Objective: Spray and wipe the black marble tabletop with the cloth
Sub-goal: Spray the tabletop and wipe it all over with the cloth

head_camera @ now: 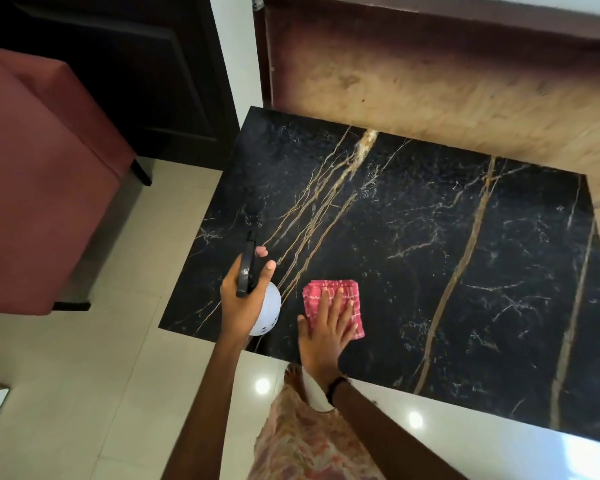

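Black gold-veined marble tabletop (413, 244): my right hand (329, 327) pressed flat, fingers spread, on folded pink checked cloth (326, 292); my left hand (245, 299) gripped white spray bottle (267, 313) with black trigger.

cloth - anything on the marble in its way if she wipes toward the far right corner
Nothing visible. The cloth lies flat under the right hand, and the tabletop beyond it is bare; the spray bottle is on its left.
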`<state>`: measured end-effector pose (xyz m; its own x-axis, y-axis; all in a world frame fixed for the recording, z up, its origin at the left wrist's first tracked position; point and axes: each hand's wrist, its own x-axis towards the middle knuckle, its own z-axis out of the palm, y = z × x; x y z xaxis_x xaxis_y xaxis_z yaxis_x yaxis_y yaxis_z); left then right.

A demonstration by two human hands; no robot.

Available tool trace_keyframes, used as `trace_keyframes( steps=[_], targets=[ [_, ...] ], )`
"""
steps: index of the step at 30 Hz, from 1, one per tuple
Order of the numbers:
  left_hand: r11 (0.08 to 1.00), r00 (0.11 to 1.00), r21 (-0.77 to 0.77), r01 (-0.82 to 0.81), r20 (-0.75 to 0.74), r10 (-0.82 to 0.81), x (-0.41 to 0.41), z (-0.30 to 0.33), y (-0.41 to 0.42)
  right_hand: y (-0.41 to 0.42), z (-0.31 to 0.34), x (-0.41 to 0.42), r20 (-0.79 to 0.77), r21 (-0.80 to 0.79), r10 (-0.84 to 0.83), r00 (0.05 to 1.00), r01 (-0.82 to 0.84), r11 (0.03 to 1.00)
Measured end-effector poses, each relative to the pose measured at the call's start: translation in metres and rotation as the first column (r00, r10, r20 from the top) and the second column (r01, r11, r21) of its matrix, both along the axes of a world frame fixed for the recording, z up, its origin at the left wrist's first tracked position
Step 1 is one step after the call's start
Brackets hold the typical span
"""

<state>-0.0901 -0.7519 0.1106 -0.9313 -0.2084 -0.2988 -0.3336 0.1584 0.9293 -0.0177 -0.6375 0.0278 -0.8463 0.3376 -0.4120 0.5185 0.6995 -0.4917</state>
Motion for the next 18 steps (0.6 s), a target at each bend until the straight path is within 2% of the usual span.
trace_keyframes(
  steps=[5, 8, 12, 15, 18],
  targets=[
    [0.997, 0.994, -0.009, 0.075, -0.077, -0.075, 0.001, -0.011, 0.002, 0.001, 0.014, -0.003, 0.108, -0.082, 0.101, 0.989, -0.092, 0.992],
    [0.999, 0.999, -0.020, 0.037, -0.032, -0.038, 0.004, -0.014, 0.004, 0.014, 0.023, -0.004, 0.106, -0.093, 0.138, 0.985, -0.129, 0.987],
    [0.997, 0.995, 0.012, 0.072, 0.067, -0.072, 0.009, -0.020, -0.002, 0.013, 0.033, -0.011, 0.012, -0.126, 0.095, 0.995, -0.092, 0.988],
    [0.995, 0.985, 0.077, 0.065, 0.153, -0.076, 0.014, -0.019, -0.008, 0.004, 0.043, -0.015, -0.110, -0.199, 0.110, 0.988, -0.130, 0.971],
    [0.978, 0.969, -0.073, 0.193, 0.174, -0.178, 0.019, -0.021, -0.015, 0.000, 0.053, -0.024, -0.199, -0.292, 0.142, 0.970, -0.197, 0.936]
  ],
)
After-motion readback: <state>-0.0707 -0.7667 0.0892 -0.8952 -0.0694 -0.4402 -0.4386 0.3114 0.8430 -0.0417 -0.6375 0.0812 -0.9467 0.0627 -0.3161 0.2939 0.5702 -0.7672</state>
